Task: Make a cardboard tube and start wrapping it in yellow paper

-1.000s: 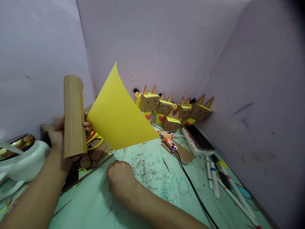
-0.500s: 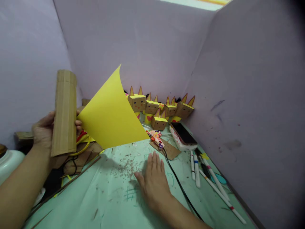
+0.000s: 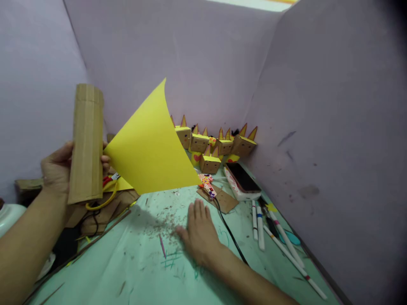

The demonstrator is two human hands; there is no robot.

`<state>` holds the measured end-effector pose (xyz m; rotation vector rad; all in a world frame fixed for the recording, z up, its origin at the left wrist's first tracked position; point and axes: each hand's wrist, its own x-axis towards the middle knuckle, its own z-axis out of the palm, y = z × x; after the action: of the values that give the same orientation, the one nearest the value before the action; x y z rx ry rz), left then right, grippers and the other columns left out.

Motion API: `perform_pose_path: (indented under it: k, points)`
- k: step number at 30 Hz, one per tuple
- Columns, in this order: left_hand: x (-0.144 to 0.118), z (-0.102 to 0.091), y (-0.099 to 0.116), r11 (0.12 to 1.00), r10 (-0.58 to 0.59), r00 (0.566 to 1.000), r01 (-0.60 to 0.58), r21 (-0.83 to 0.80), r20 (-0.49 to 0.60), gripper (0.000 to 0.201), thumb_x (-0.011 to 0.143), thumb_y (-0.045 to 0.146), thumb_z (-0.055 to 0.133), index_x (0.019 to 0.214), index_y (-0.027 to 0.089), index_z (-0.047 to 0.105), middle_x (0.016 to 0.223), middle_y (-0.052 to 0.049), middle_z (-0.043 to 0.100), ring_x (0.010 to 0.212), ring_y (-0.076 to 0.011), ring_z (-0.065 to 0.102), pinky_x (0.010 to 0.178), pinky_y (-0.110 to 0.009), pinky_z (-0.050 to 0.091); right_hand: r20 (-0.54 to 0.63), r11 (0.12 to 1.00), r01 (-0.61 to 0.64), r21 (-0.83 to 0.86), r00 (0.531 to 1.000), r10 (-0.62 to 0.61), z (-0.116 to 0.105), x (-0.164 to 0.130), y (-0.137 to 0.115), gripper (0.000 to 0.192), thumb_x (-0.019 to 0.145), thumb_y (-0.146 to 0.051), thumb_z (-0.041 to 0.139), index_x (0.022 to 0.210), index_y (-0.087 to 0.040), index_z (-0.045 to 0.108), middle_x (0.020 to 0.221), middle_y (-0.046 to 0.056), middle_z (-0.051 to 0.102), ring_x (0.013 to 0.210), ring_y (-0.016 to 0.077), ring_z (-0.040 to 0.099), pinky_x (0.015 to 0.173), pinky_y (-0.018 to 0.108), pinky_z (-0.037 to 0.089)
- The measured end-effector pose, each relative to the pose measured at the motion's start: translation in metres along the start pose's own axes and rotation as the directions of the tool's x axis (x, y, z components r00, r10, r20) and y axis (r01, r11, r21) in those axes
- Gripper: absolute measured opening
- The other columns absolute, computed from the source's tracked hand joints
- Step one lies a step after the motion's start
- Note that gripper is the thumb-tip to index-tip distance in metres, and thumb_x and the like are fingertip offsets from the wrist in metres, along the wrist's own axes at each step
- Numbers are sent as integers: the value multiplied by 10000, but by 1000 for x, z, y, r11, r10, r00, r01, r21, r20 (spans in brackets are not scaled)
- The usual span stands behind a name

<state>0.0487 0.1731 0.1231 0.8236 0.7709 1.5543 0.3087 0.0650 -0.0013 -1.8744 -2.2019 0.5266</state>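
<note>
1. The left hand [image 3: 59,169] is closed around an upright cardboard tube [image 3: 85,144] and, with the same fingers, pinches one corner of a yellow paper sheet [image 3: 151,148]. The sheet stands up off the bench [image 3: 133,271] and curls at its free tip. Held by a single corner, it looks likely to slip out or crease at the pinch if the grip shifts.

2. The right hand [image 3: 199,231] lies flat and open on the bench, fingers spread, holding nothing. It rests beside a scatter of brown crumbs [image 3: 162,226]. A sweep of that hand could push the grit toward the paper's lower edge and dirty it.

3. A black cable [image 3: 229,233] runs right past the right hand up to a patterned glue gun [image 3: 208,186] lying on a cardboard scrap [image 3: 222,201]. A wrist catching the cable could drag the gun off the scrap.

4. The sheet's lower corner hangs near the glue gun; if the nozzle is hot, which cannot be told, contact could mark the paper.

5. Several marker pens [image 3: 259,220] and a phone [image 3: 243,180] lie near the right-hand wall, and cardboard figures [image 3: 219,146] stand at the back. A wide swing of the sheet could topple the figures.
</note>
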Motion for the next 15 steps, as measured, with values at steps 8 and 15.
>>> perform_pose_path:
  k: [8, 15]
  points:
    - [3, -2, 0, 1000, -22, 999, 23, -9, 35, 616, 887, 380, 101, 980, 22, 594, 653, -131, 632, 467, -224, 633, 376, -367, 556, 15, 947, 316, 58, 948, -317, -9, 33, -16, 487, 968, -373, 338, 1402, -158, 388, 1481, 122, 369, 1404, 200, 247, 1140, 436, 159]
    - [6, 17, 0, 997, -47, 998, 50, -59, 52, 524, 874, 368, 223, 1036, 12, 573, 694, -135, 647, 495, -215, 628, 398, -343, 560, 55, 930, 366, 40, 928, -368, 29, 65, -72, 716, 899, -545, 359, 1414, -47, 334, 1489, 191, 318, 1408, 247, 231, 1142, 459, 151]
